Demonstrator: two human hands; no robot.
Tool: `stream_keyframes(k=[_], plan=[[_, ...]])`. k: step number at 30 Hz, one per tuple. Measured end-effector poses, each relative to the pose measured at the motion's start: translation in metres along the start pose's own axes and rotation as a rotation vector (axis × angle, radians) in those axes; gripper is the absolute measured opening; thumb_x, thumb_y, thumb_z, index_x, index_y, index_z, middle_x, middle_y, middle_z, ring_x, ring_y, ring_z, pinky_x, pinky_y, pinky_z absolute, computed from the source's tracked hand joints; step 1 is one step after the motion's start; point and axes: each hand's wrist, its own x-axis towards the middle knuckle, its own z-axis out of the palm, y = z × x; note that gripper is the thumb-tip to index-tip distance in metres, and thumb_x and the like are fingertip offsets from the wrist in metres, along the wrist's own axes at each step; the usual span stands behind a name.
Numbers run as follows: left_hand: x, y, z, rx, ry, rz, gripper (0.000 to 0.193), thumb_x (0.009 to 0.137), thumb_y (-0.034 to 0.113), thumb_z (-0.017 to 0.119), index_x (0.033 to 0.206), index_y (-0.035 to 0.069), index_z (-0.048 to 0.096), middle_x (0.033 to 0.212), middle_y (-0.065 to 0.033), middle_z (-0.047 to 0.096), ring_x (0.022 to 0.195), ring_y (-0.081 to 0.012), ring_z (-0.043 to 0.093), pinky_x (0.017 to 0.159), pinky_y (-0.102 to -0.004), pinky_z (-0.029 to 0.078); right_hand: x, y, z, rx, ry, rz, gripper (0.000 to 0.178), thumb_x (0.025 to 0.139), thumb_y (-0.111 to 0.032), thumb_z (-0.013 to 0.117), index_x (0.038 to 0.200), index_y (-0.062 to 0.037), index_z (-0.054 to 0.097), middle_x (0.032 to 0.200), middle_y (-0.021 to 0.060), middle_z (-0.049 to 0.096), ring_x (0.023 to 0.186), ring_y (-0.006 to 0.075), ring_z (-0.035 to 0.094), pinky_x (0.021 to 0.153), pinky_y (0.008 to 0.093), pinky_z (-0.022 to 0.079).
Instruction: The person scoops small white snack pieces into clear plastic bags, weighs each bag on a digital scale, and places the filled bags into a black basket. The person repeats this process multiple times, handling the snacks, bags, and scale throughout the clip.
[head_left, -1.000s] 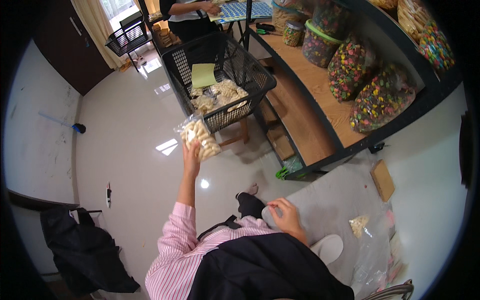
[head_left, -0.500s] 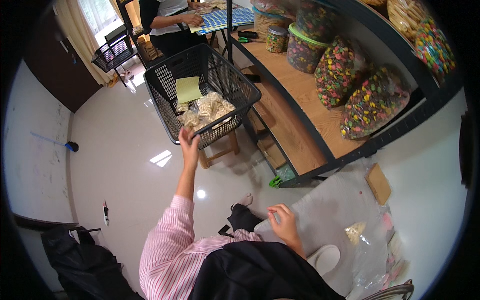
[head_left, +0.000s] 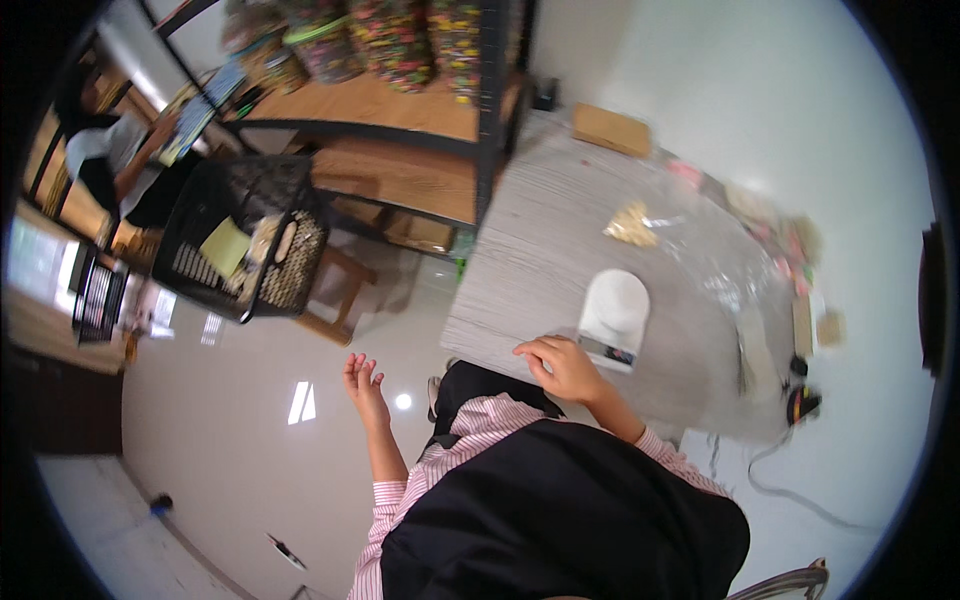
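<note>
My left hand (head_left: 367, 392) hovers over the floor between the black basket and the table, fingers spread and bent, with nothing in it. At the table's near edge is my right hand (head_left: 562, 368), its fingers loosely curled and thumb apart, and no object shows in it. Just beyond lies a white kitchen scale (head_left: 613, 300) with a bare round platform. Farther back on the grey table (head_left: 520, 260) rests a small heap of pale snack pieces (head_left: 632, 225), seemingly bagged. Beside it, clear plastic bags (head_left: 715, 250) are spread out.
To the left, a black plastic basket (head_left: 185, 265) holding bagged pale snacks and a yellow paper (head_left: 225, 248) stands on a wooden stool (head_left: 345, 290). Shelves (head_left: 400, 110) with colourful snack bags rise behind. A co-worker (head_left: 115, 165) is at far left. A brown box (head_left: 612, 131) lies against the wall.
My view has turned right toward the table, and the basket now appears farther left. My left hand has come away from the basket's rim. My right hand is now beside the scale.
</note>
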Motion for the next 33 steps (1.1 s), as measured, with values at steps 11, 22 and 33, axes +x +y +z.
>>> stream_keyframes(k=[11, 22, 33], plan=[[-0.022, -0.011, 0.07, 0.12, -0.393, -0.013, 0.031, 0.086, 0.013, 0.05, 0.116, 0.009, 0.044, 0.108, -0.0009, 0.05, 0.092, -0.0112, 0.05, 0.074, -0.0266, 0.039, -0.132, 0.025, -0.082, -0.346, 0.389, 0.344, 0.009, 0.076, -0.011, 0.058, 0.084, -0.0066, 0.06, 0.072, 0.0098, 0.058, 0.067, 0.0277, 0.056, 0.061, 0.0372, 0.044], [-0.037, -0.037, 0.089, 0.255, -0.492, -0.033, 0.031, 0.086, 0.012, 0.051, 0.116, 0.008, 0.045, 0.105, -0.001, 0.051, 0.09, -0.0114, 0.051, 0.072, -0.0243, 0.039, -0.172, 0.04, -0.072, -0.305, 0.325, 0.36, 0.013, 0.073, -0.006, 0.055, 0.086, -0.0065, 0.058, 0.076, 0.01, 0.057, 0.072, 0.029, 0.056, 0.063, 0.0388, 0.044], [-0.072, -0.019, 0.09, 0.259, -0.466, 0.298, 0.027, 0.085, 0.007, 0.049, 0.112, 0.005, 0.046, 0.094, 0.0003, 0.05, 0.078, -0.0062, 0.045, 0.064, -0.0192, 0.037, -0.246, 0.114, -0.147, -0.413, 0.78, 0.64, 0.015, 0.076, -0.003, 0.05, 0.089, -0.0032, 0.057, 0.086, 0.0141, 0.055, 0.079, 0.0327, 0.055, 0.067, 0.0385, 0.044]])
